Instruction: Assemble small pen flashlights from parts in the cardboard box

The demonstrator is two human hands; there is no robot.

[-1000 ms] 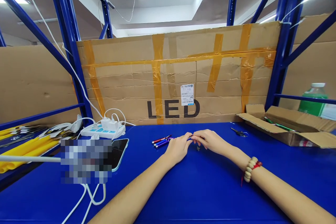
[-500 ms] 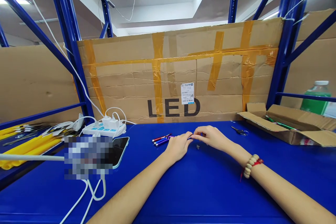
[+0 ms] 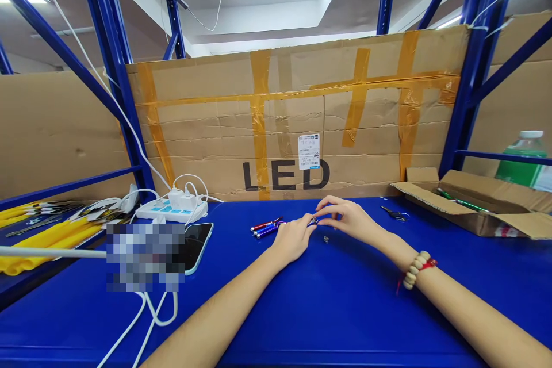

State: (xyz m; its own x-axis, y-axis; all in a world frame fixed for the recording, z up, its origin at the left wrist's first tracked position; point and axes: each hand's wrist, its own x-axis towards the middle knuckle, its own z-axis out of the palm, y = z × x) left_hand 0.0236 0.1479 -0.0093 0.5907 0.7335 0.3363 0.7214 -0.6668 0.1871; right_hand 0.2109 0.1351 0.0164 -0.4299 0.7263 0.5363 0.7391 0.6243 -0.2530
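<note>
My left hand rests on the blue surface, its fingers closed round a slim blue metal penlight. Most of that penlight is hidden by the fingers; a shiny end sticks out to the right. At this end, the thumb and forefinger of my right hand are in a pinch, the other fingers lifted and bent. Left of my left hand lie a red penlight and a blue penlight with silver ends, close together. A tiny metal piece lies below my right fingertips.
Farther right are a small black item with a ring and an open cardboard box with green pens inside. On the left are a phone, a white power strip, cables and yellow-wrapped bundles. A tall cardboard sheet stands behind.
My right hand has lifted slightly and its fingers have spread somewhat, so the shiny end of the penlight now shows between the hands. My left hand stays almost in place.
</note>
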